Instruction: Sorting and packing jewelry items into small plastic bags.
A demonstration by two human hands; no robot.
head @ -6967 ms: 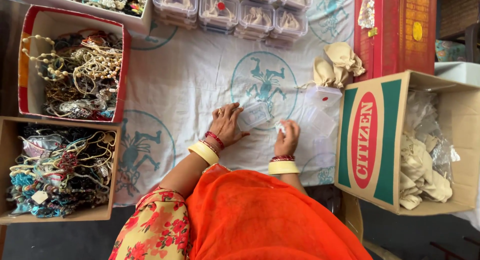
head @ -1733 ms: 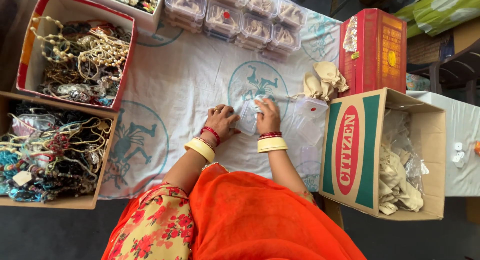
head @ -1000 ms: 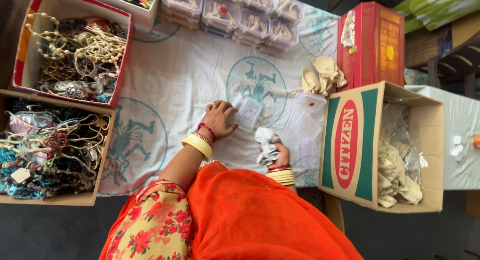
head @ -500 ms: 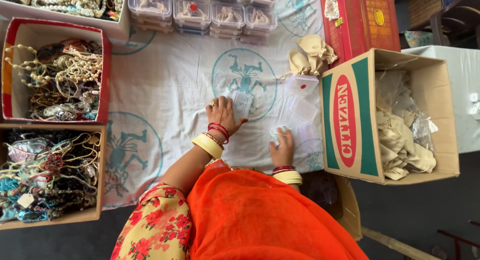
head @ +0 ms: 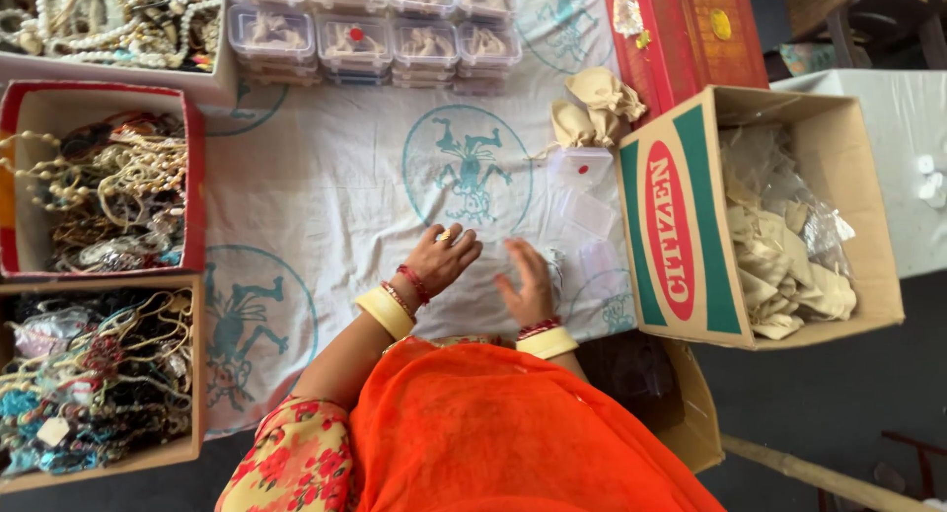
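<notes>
1. A white cloth (head: 335, 186) printed with teal round figures was spread over the work surface, and everything else lay on it or beside it.
2. A large open cardboard box (head: 681, 226) holding cream pouches and clear wrappers stood just right of the hands; two open boxes of tangled bead necklaces (head: 99, 191) stood well apart on the left.
3. Stacked clear lidded containers (head: 360, 43) were ranged along the far edge of the cloth.
4. The left hand (head: 441, 260) was laid flat on the cloth, fingers spread and closed on nothing, a ring showing on one finger.
5. The right hand (head: 530, 287) was likewise open, palm down, pressed on a small clear plastic packet (head: 554, 267) whose edge showed just beyond the fingertips; no pinch was made on it.
6. The packet was judged light, thin, soft and slippery, easily crumpled, with whatever it held too small to tell. A hold would best be taken at its free far edge, between thumb and forefinger.
</notes>
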